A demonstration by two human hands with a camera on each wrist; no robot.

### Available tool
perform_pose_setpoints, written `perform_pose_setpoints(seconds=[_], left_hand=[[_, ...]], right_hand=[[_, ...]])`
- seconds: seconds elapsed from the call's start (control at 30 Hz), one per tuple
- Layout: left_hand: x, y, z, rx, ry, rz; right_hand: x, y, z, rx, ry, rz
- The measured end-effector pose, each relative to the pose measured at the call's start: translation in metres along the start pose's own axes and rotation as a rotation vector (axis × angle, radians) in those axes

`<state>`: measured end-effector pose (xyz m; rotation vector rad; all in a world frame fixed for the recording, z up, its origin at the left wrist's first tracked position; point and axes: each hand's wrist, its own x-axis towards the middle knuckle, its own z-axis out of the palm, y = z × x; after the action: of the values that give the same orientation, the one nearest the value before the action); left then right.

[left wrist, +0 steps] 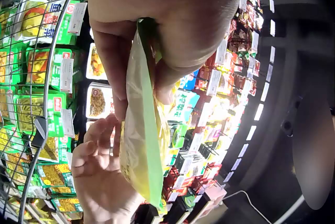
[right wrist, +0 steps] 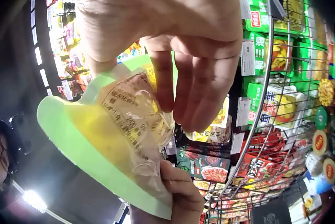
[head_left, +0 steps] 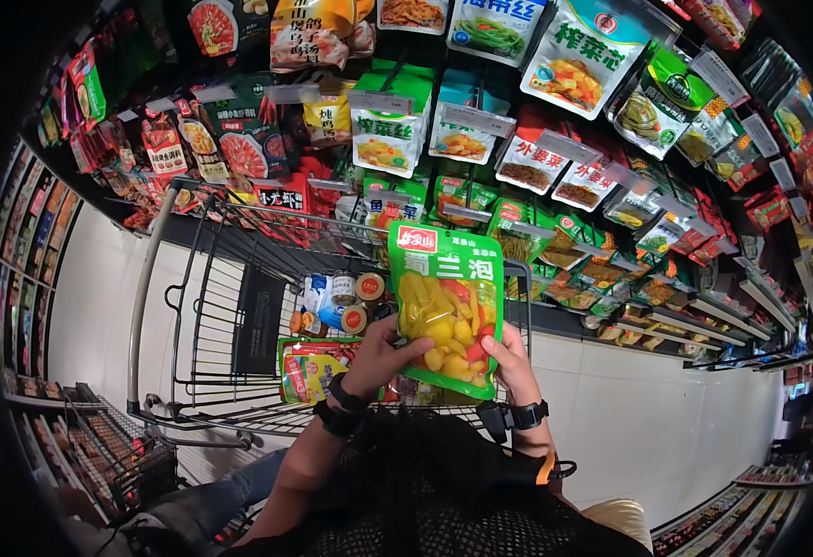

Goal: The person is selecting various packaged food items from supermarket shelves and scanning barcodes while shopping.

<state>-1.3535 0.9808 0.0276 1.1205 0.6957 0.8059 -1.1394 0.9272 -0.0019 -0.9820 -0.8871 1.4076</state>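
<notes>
Bag (head_left: 448, 311) held up in front of me, green-edged, yellow and red pieces showing through its clear window, its front turned toward my face. My left hand (head_left: 377, 364) pinches its lower left side, thumb on the front, fingers closed in behind. My right hand (head_left: 515, 369) has the lower right side the same way: thumb over the front, fingers fairly straight at the back. Gap of each grip just the bag's thickness. In the head view the bag overlaps the cart (head_left: 258, 320). Inside that: jars (head_left: 369, 286), a packet (head_left: 318, 371). Pouches (head_left: 393, 130) hang in rows beyond.
</notes>
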Motion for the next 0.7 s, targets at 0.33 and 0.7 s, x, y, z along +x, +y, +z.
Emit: perform_pose_setpoints(seconds=[0.33,0.7], left_hand=[[0.004,-0.003,-0.007,0.149,-0.036,0.021],[0.006,-0.002,-0.007,0.173,-0.126,-0.008]], right_hand=[[0.002,-0.005,0.016,0.14,0.045,0.12],[0.001,-0.016,0.019,0.084,0.151,0.003]])
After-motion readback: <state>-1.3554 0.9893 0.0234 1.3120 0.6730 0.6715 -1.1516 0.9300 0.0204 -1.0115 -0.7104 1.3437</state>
